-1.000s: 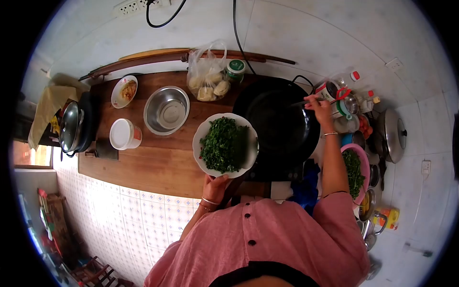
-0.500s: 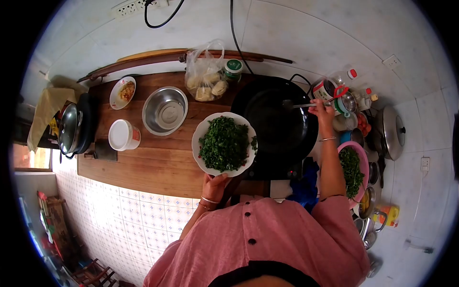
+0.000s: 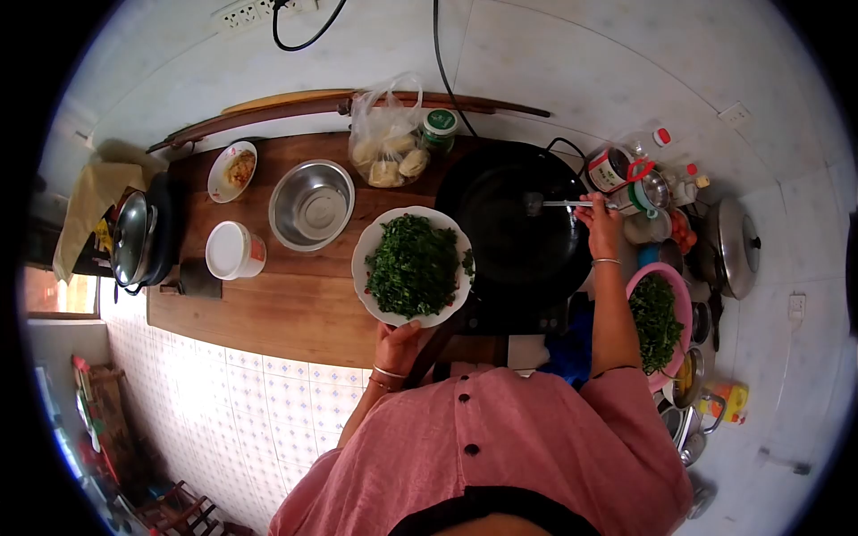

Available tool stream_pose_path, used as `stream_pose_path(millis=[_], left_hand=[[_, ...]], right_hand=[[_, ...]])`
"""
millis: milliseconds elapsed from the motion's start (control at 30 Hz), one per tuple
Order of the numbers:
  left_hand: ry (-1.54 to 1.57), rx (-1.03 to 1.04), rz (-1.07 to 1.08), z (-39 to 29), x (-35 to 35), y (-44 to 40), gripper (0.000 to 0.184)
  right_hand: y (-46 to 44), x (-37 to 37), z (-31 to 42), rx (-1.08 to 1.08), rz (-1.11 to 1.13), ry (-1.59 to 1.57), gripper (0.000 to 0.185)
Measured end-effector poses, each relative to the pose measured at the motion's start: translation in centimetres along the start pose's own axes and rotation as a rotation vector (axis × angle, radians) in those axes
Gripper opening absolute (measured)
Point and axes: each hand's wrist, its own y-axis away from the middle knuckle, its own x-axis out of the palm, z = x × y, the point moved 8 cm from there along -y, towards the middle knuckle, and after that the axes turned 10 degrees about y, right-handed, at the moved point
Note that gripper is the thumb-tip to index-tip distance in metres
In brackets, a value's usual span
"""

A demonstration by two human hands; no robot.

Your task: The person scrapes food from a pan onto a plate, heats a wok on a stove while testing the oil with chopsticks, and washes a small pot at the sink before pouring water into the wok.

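Observation:
My left hand (image 3: pixel 399 344) grips the near rim of a white scalloped plate (image 3: pixel 360 284), thumb on top. Chopped leafy greens (image 3: pixel 411 265) are heaped on this plate, which is beside the left edge of a black wok (image 3: pixel 509 259). A thin metal handle is closed in my right hand (image 3: pixel 601 221); it belongs to a cooking spatula (image 3: pixel 563 204) whose small grey head is over or in the wok. I cannot tell whether the head touches the pan. The wok sits on a black cooktop (image 3: pixel 518 320).
Left on the wooden counter (image 3: pixel 259 313) are a steel bowl (image 3: pixel 313 237), a white tub (image 3: pixel 231 252) and a small food bowl (image 3: pixel 217 186). A bag of pale pieces (image 3: pixel 386 154) and a green-lidded jar (image 3: pixel 439 129) stand behind. A pink basin of greens (image 3: pixel 685 313) is at right.
The plate has shifted slightly left, away from the wok. My right hand and the spatula have moved a little down, and the spatula's head has turned. The cooktop's red light no longer shows.

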Motion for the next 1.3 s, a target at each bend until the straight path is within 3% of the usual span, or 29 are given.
stream_pose_path(millis=[67, 200, 267, 667, 967, 1300], left_hand=[[0.020, 0.054, 0.017, -0.1, 0.4, 0.1, 0.059], [-0.023, 0.055, -0.013, 0.6, -1.9, -0.4, 0.062], [-0.043, 0.122, -0.022, 0.4, -2.2, -0.7, 0.063], [-0.074, 0.125, -0.110, 0.8, -6.6, -1.3, 0.060], [-0.021, 0.106, -0.119, 1.4, -7.5, -1.6, 0.051], [-0.024, 0.086, -0.099, 1.2, -6.3, -1.5, 0.054]], right_hand=[[-0.3, -1.8, -0.3, 0.041, -0.103, -0.012, 0.024], [-0.6, -2.3, -2.7, 0.078, -0.086, -0.073, 0.024], [-0.5, -1.1, -5.4, 0.159, -0.035, -0.283, 0.023], [4.6, 4.6, -10.7, 0.570, 0.161, -0.459, 0.022], [3.1, 1.7, -10.5, 0.497, 0.049, -0.329, 0.022], [8.1, 7.3, -11.0, 0.771, 0.191, -0.526, 0.018]])
